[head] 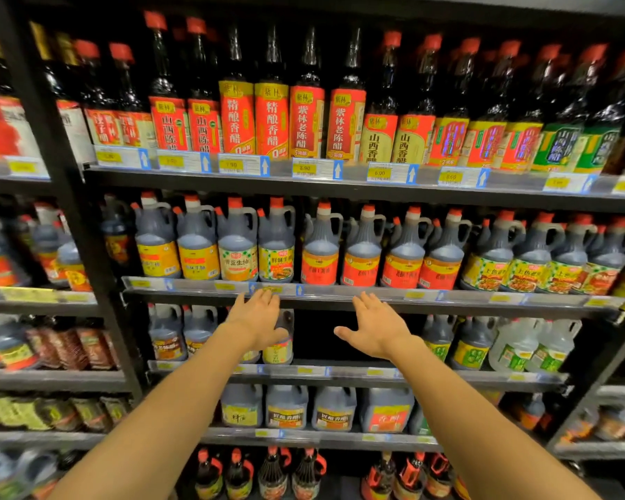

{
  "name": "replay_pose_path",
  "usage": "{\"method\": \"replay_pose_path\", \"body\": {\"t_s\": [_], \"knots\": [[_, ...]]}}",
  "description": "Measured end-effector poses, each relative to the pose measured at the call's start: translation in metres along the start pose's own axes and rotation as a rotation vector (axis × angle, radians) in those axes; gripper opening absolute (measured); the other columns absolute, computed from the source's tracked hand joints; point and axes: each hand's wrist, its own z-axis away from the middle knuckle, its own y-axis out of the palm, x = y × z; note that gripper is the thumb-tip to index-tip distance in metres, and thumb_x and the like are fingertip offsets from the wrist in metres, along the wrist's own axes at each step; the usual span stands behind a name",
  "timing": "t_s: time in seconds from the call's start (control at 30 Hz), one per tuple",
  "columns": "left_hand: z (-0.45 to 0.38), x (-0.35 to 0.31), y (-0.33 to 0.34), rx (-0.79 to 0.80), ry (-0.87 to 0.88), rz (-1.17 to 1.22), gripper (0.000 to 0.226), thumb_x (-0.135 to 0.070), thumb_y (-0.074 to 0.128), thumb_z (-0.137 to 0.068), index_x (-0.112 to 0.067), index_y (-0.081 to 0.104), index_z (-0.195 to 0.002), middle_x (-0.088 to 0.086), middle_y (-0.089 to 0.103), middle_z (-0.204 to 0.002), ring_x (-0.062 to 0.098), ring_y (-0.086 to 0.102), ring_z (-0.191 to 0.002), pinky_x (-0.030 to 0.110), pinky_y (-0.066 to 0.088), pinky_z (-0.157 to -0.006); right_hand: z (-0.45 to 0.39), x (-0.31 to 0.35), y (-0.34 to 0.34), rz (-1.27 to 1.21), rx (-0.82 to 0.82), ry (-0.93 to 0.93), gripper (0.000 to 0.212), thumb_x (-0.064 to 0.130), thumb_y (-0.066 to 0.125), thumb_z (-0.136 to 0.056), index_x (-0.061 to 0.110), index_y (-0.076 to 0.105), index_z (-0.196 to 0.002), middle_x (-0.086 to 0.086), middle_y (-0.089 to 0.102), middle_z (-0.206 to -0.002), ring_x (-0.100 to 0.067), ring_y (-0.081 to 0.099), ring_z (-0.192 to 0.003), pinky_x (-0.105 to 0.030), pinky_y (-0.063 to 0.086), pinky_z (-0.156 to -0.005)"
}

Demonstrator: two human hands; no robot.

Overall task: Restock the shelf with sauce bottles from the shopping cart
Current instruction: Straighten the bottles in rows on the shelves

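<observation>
Reaching toward a supermarket shelf (pixel 340 368), two bare arms extend forward. The left hand (pixel 258 317) rests against a dark sauce bottle (pixel 280 342) standing on that third shelf, fingers fairly straight, thumb by its side. The right hand (pixel 374 328) hovers spread and holds nothing before a dark gap just right of the bottle

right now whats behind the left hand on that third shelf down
Behind the left hand stands a dark sauce jug with a yellow label, its lower body showing at the wrist. The hand covers the jug's upper part, so cap and handle cannot be seen. A dark gap lies to its right.
</observation>
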Motion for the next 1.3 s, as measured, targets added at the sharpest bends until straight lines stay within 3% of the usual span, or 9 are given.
{"method": "replay_pose_path", "body": {"t_s": [0.6,0.87,1.0,1.2,1.3], "knots": [[0.170,0.008,0.006,-0.026,-0.270,-0.009,0.085,-0.066,0.033,-0.102,-0.013,0.008,-0.164,0.006,0.009,-0.171,0.025,0.008,-0.158,0.054,0.012,-0.126,0.071,0.062,-0.001,0.010,-0.025,-0.197,0.094,0.075,0.030,-0.097,0.011,0.008,-0.164,-0.013,0.003,-0.171,-0.028,0.002,-0.159,-0.046,0.008,-0.128],[0.225,0.098,0.034,-0.060,-0.443,0.039,0.087,-0.070,0.029,-0.100,-0.015,0.006,-0.164,0.006,0.007,-0.172,0.024,0.005,-0.158,0.052,0.010,-0.127,0.049,0.171,-0.006,0.016,-0.044,-0.365,0.093,0.073,0.032,-0.097,0.011,0.011,-0.163,-0.014,0.008,-0.171,-0.029,0.006,-0.158,-0.047,0.011,-0.127],[0.253,0.161,0.054,-0.096,-0.485,0.064,0.085,-0.068,0.031,-0.100,-0.014,0.011,-0.163,0.007,0.013,-0.171,0.026,0.012,-0.157,0.053,0.016,-0.126,0.035,0.246,-0.007,0.028,-0.037,-0.442,0.093,0.073,0.032,-0.098,0.011,0.008,-0.164,-0.014,0.005,-0.171,-0.029,0.005,-0.158,-0.047,0.011,-0.128],[0.284,0.262,0.083,-0.058,-0.527,0.049,0.083,-0.067,0.031,-0.101,-0.015,0.010,-0.163,0.008,0.009,-0.171,0.030,0.013,-0.157,0.056,0.019,-0.123,0.003,0.363,0.003,0.030,-0.023,-0.482,0.092,0.074,0.035,-0.097,0.013,0.014,-0.163,-0.013,0.013,-0.170,-0.031,0.015,-0.156,-0.048,0.025,-0.123],[0.294,0.310,0.094,-0.033,-0.529,0.051,0.086,-0.071,0.029,-0.099,-0.015,0.012,-0.163,0.008,0.012,-0.171,0.029,0.015,-0.156,0.057,0.020,-0.123,-0.009,0.411,0.010,0.017,0.015,-0.473,0.092,0.072,0.035,-0.098,0.015,0.009,-0.164,-0.011,0.007,-0.171,-0.030,0.011,-0.157,-0.047,0.022,-0.126]]}}
